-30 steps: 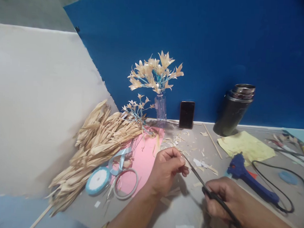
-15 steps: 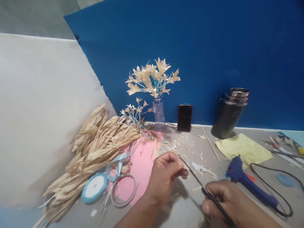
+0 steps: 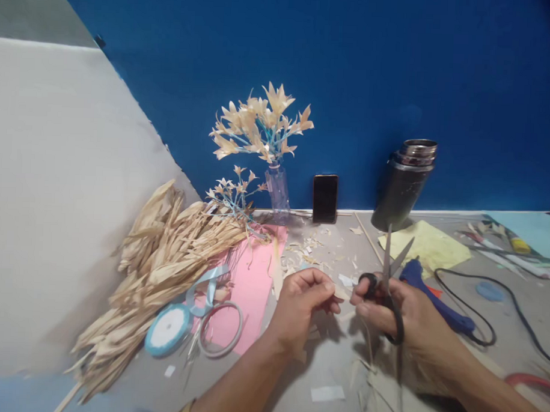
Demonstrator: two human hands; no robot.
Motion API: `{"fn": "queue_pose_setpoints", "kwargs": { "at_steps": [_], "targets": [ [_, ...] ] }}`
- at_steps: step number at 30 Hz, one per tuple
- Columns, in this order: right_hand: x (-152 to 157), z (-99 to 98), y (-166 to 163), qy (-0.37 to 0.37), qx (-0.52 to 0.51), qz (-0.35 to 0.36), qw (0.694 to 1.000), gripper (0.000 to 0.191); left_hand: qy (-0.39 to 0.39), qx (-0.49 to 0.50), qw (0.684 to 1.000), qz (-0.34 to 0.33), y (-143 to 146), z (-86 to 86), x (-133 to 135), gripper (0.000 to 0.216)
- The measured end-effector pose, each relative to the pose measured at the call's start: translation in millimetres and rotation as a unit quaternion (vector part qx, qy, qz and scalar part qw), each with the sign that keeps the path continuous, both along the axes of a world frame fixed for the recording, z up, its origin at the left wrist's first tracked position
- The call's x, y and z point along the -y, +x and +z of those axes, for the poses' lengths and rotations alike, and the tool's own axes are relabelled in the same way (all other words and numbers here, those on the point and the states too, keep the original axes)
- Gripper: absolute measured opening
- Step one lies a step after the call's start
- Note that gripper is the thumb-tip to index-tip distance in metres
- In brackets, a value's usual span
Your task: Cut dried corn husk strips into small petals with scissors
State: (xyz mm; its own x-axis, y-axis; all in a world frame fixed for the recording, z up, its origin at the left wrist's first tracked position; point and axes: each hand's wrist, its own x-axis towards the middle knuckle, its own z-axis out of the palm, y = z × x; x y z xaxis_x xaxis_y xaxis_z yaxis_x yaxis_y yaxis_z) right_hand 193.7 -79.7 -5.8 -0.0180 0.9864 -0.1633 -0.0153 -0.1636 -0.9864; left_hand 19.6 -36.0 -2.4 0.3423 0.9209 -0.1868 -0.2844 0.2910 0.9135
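My left hand [image 3: 302, 303] is closed in a pinch on a small pale strip of dried husk [image 3: 339, 292] over the grey table [image 3: 296, 375]. Just to its right, my right hand [image 3: 395, 312] grips black-handled scissors [image 3: 390, 276]. Their blades stand upright and slightly apart, pointing away from me. The two hands nearly touch at the fingertips. Husk scraps [image 3: 309, 252] lie scattered just beyond the left hand.
A heap of dried husks [image 3: 164, 268] lies at left beside pink paper [image 3: 249, 283], a blue ribbon spool [image 3: 168, 329] and a tape ring [image 3: 220, 329]. A vase of husk flowers [image 3: 263, 133], a phone [image 3: 324, 198] and a dark flask [image 3: 404, 183] stand at the blue backboard. A blue glue gun [image 3: 434, 296] with cord lies right.
My right hand has moved up and left toward the left hand and swung the scissors from a slanted, left-pointing line to upright with the blades apart. The left hand keeps its pinch.
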Motion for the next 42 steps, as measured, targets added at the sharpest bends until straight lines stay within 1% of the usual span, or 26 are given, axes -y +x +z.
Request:
{"fn": "queue_pose_setpoints", "kwargs": {
  "at_steps": [3,5,7,9,12,16,18,20,23,26,28,32,38,42],
  "targets": [
    [2,4.9,-1,0.02,0.076,-0.006,0.997,0.03,0.022,-0.042,0.998,-0.028,2,0.0,4,0.019],
    [2,6.5,-4,0.026,0.107,-0.028,0.994,0.029,0.026,-0.03,0.999,-0.035,3,-2.2,5,0.024],
    [2,6.3,-7,0.033,0.101,-0.064,0.992,0.029,0.009,0.017,0.999,-0.043,6,-5.2,7,0.029],
    [2,4.5,-9,0.045,0.085,-0.099,0.99,0.03,-0.021,0.06,0.997,-0.051,10,-8.0,8,0.029],
    [-1,1.2,-10,0.046,0.074,-0.109,0.99,0.031,-0.053,0.07,0.995,-0.047,16,-11.1,12,0.029],
    [-3,-0.4,-10,0.025,0.054,-0.073,0.996,0.032,-0.051,0.042,0.998,-0.008,20,-14.1,13,0.025],
    [-4,-0.3,-10,0.012,0.043,-0.04,0.998,0.033,-0.049,0.034,0.998,0.008,20,-14.4,12,0.022],
    [-4,-0.9,-10,0.008,0.05,0.013,0.999,0.033,-0.032,0.017,0.999,0.035,17,-12.9,10,0.019],
    [-3,-4.9,-10,0.007,0.086,0.107,0.99,0.035,0.015,-0.024,0.997,0.076,13,-7.1,7,0.014],
    [0,-11.4,-11,-0.01,0.097,0.165,0.981,0.036,0.039,-0.043,0.994,0.088,10,-0.4,6,0.013],
    [2,-15.0,-12,-0.017,0.102,0.18,0.978,0.033,0.041,-0.041,0.994,0.088,9,2.2,6,0.013],
    [3,-16.8,-14,-0.033,0.108,0.177,0.978,0.031,0.036,-0.031,0.995,0.086,10,1.3,6,0.012],
    [2,-6.8,-19,-0.083,0.088,0.186,0.975,0.037,0.039,-0.014,0.997,0.07,8,0.0,5,0.011],
    [2,-2.4,-20,-0.088,0.084,0.188,0.975,0.043,0.035,-0.008,0.997,0.074,7,2.5,5,0.011]
  ]
}}
